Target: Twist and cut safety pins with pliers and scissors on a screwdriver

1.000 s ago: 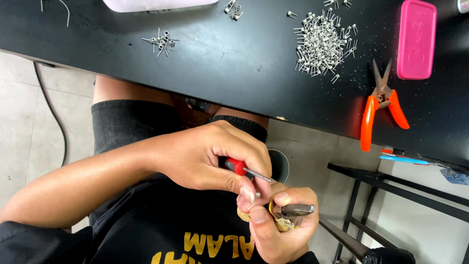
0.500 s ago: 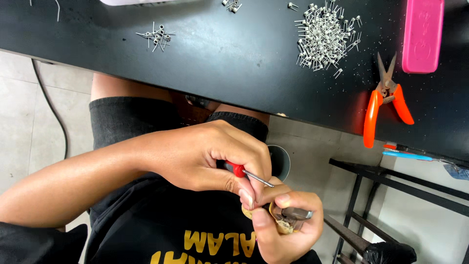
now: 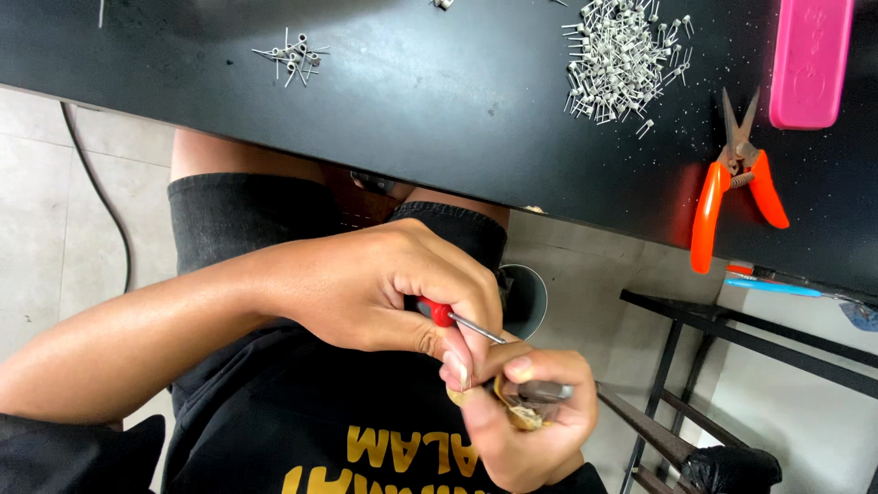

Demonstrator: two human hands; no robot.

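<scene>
Not much has moved since a sec ago. The view has crept down a bit, so the stuff on the black table (image 3: 439,119) sits higher in frame, and both hands stay locked together below the table's near edge, over the lap.

Left hand (image 3: 384,293) is closed tight around a thin screwdriver (image 3: 462,322) w/ a red handle, pinched between thumb and fingers, the steel shaft pointing away from the table toward the other hand. Right hand (image 3: 530,421) is curled shut around a small brass-coloured part (image 3: 523,417), plus a short dull grey metal piece (image 3: 547,391) under the thumb. Can't tell exactly where the tip meets the part, since the fingers hide it.

Imo the way to do this bit well: keep the hands braced against each other, keep the shaft straight in line w/ the part, and use light pressure so the tip doesn't skid off the slick brass.

On the table, near its right end, are orange-handled snips (image 3: 732,197) w/ smooth plastic grips, and a glossy pink case (image 3: 809,59) behind them. Mid-table there's a spiky heap of tiny silvery wire bits (image 3: 617,59), w/ a smaller cluster (image 3: 293,55) toward the left end. The tabletop is matte black, dusted w/ specks.
</scene>
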